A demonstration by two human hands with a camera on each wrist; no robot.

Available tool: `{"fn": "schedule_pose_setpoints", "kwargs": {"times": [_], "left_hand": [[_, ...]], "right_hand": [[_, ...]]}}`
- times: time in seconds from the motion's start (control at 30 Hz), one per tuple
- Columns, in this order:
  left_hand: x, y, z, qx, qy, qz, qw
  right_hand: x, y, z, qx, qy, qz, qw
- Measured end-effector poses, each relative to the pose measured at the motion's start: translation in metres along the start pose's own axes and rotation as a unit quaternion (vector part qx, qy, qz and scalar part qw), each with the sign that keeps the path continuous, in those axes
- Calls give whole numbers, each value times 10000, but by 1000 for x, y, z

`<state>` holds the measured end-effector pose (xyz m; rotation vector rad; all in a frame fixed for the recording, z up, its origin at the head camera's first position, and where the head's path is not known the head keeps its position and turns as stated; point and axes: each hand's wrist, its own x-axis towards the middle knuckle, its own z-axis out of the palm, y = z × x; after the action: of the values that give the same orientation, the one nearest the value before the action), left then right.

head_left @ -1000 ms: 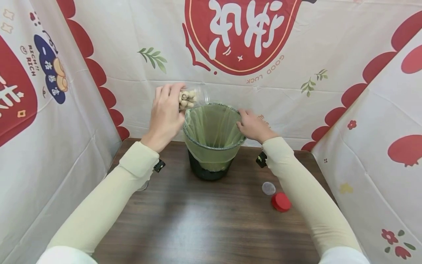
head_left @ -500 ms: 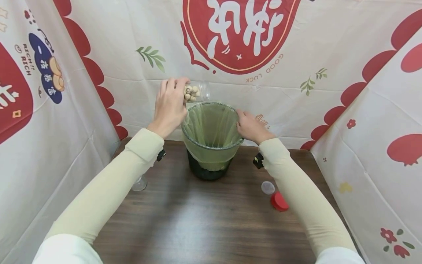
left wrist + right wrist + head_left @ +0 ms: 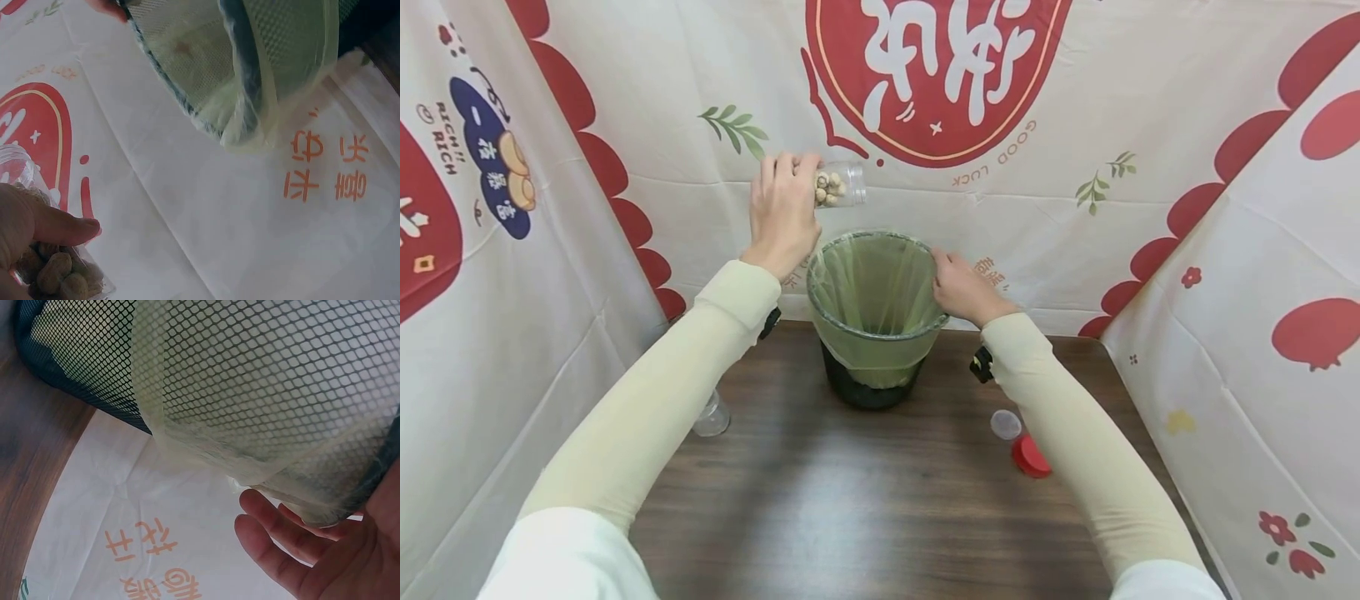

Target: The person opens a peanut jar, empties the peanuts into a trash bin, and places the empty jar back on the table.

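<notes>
My left hand (image 3: 784, 212) holds a clear jar (image 3: 855, 183) on its side, with its mouth toward the right. Pale, nut-like lumps (image 3: 55, 272) lie in the jar's closed end, and the fingers cover part of them. Hand and jar are above the left rim of a dark mesh wastebasket (image 3: 871, 393), apart from it. A translucent yellow-green bin liner (image 3: 880, 354) is folded over the basket's rim. At the right side of that rim, my right hand (image 3: 964, 287) grips the edge; the right wrist view shows its fingers (image 3: 275, 544) curled under the outside. The thumb is hidden there.
A red lid (image 3: 1032, 457) and a clear disc (image 3: 1006, 424) lie on the dark wooden table (image 3: 850, 500) by the right forearm. Another clear jar (image 3: 712, 417) stands beside the left forearm, partly covered. Printed cloth (image 3: 685, 192) hangs behind and along both sides.
The left hand has lifted the jar higher, away from the basket's rim. The lumps stay inside the jar. The right hand keeps its place at the rim.
</notes>
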<state>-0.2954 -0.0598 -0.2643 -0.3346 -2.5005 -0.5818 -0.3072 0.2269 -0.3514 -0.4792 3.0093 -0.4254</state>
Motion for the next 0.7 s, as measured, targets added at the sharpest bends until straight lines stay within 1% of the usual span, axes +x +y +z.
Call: {"fn": "schedule_pose_setpoints", "kwargs": {"times": [0.2, 0.33, 0.43, 0.6, 0.7], "left_hand": [[8, -2, 1, 266, 60, 185, 9995], [9, -5, 3, 493, -4, 337, 9982], [9, -7, 5, 678, -155, 496, 9963], [8, -10, 8, 896, -533, 754, 9917], [6, -12, 10, 988, -635, 889, 9891]], "right_hand": [[1, 1, 2, 32, -3, 16, 10000], [0, 0, 1, 56, -20, 10, 10000], [0, 0, 0, 76, -22, 19, 10000], [-1, -1, 0, 79, -35, 26, 10000], [-1, -1, 0, 99, -48, 20, 9999]]}}
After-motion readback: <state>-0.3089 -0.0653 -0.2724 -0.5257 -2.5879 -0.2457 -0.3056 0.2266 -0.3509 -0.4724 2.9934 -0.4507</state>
